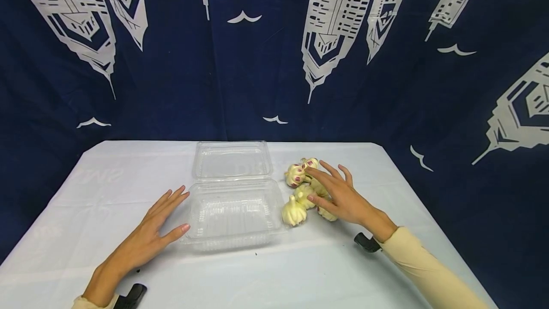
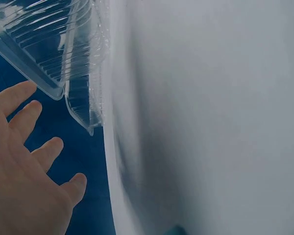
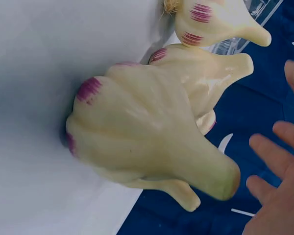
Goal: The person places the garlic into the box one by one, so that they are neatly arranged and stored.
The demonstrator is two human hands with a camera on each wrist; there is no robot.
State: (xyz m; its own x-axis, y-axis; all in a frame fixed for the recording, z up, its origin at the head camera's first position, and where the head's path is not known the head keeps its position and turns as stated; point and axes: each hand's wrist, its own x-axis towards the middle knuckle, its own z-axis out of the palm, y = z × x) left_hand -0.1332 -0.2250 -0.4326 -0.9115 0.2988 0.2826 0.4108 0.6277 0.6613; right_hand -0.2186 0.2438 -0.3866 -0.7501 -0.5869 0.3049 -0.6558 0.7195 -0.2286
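A clear plastic clamshell container [image 1: 236, 211] lies with its lid [image 1: 233, 160] folded back flat behind it. To its right is a cluster of several garlic bulbs [image 1: 294, 211], cream with purple streaks. My left hand [image 1: 147, 237] hovers at the container's left side, fingers spread and holding nothing; in the left wrist view its fingertips are close to the container's rim [image 2: 46, 88], and contact is unclear. Over the garlic is my right hand [image 1: 343, 197], fingers extended, partly hiding some bulbs. The right wrist view shows a large garlic bulb [image 3: 137, 127] apart from the fingers.
A white cloth covers the table [image 1: 317, 271]. Behind it hangs a dark blue curtain [image 1: 257, 75] printed with white buildings. Small dark specks dot the cloth near the front. Each wrist carries a black camera mount [image 1: 367, 242].
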